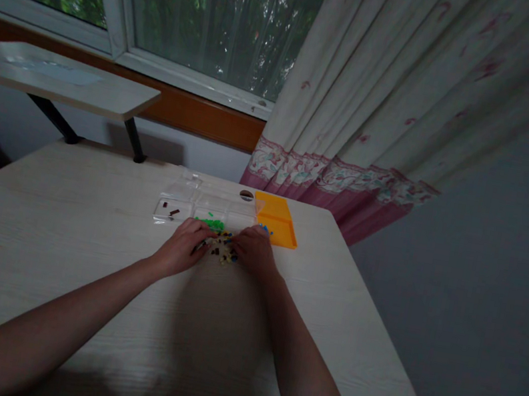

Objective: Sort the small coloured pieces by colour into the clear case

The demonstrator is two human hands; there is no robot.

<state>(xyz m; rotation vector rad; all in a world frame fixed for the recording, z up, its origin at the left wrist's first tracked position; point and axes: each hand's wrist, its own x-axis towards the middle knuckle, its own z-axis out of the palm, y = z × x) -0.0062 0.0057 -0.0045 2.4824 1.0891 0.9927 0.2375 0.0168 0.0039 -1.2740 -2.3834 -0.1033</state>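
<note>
Head view: Left hand (188,240) and right hand (255,250), both half-curled, grips unclear, flank one pile of small pieces (217,251), long axes pointing various ways.

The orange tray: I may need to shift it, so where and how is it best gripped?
Probably by its right rim, coming from the right: the orange tray lies flat with that edge free, while the clear box, blue bits and right hand crowd its left. Keep it level.
</note>
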